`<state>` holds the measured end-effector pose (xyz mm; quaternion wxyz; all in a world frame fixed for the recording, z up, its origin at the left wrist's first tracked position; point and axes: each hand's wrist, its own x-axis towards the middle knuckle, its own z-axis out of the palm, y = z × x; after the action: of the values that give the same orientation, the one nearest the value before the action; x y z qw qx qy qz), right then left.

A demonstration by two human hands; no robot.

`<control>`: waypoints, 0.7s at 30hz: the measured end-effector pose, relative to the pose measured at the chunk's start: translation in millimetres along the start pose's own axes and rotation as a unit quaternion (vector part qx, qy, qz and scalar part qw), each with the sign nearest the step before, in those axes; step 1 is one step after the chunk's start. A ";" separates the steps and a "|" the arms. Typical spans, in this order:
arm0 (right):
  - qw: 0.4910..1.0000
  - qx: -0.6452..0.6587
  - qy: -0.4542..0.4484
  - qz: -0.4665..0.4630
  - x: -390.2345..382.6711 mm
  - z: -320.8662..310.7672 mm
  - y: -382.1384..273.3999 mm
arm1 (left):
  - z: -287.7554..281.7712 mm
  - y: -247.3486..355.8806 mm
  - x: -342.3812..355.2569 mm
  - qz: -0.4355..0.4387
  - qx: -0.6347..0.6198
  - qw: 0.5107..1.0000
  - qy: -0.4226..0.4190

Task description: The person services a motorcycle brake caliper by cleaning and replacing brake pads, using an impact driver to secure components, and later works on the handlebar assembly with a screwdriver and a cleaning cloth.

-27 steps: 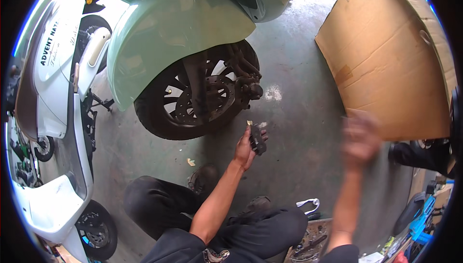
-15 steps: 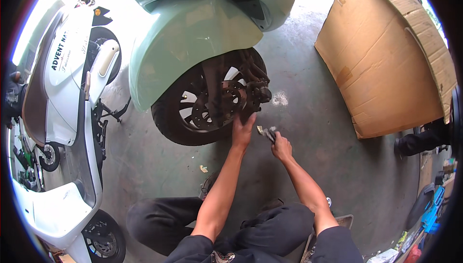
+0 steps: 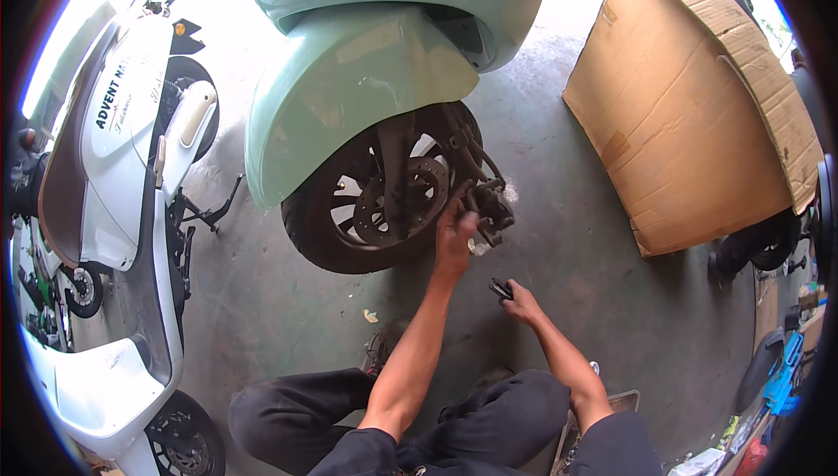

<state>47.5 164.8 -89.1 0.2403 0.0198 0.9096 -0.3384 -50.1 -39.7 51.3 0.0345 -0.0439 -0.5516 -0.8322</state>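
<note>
A dark brake caliper (image 3: pixel 491 207) hangs by its hose beside the front wheel (image 3: pixel 325 244) of a pale green scooter (image 3: pixel 367 65). It stands apart from the drilled brake disc (image 3: pixel 377 223). My left hand (image 3: pixel 454 236) is closed on the caliper's near side; the fingertips are partly hidden against it. Lower and to the right, my right hand (image 3: pixel 521 301) grips small dark flat pieces (image 3: pixel 500 288) that look like brake pads. Between the hands and the caliper, a small pale scrap (image 3: pixel 477 248) lies on the floor.
A white scooter (image 3: pixel 113 153) stands on the left. On the right is a large cardboard sheet (image 3: pixel 690 118), with a dark-clothed leg (image 3: pixel 742 249) below it. Another scrap (image 3: pixel 370 316) lies near my shoe. A blue tool (image 3: pixel 786 371) is at the right edge.
My left hand has shifted the caliper outward and toward me, away from the disc. My right hand has drawn back toward me with the dark pieces. The view has shifted slightly.
</note>
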 end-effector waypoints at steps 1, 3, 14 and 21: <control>0.994 0.100 0.000 0.038 -10.3 2.8 2.0 | 2.1 -2.6 1.1 -0.037 -0.083 0.996 -0.018; 0.989 0.138 0.028 0.046 -32.3 12.4 5.9 | 8.2 -4.1 3.6 -0.100 -0.347 0.933 -0.012; 0.947 0.220 0.002 0.235 -90.0 10.6 77.2 | 56.0 61.4 15.7 -0.121 -0.343 0.896 -0.256; 0.946 0.067 0.141 0.285 -109.0 -12.9 100.4 | 109.3 99.3 31.9 -0.193 -0.233 0.942 -0.149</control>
<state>158.3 264.0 -92.4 0.1945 0.3419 0.8657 -0.3097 -67.5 22.1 188.0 -0.2206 -0.0667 -0.3394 -0.9119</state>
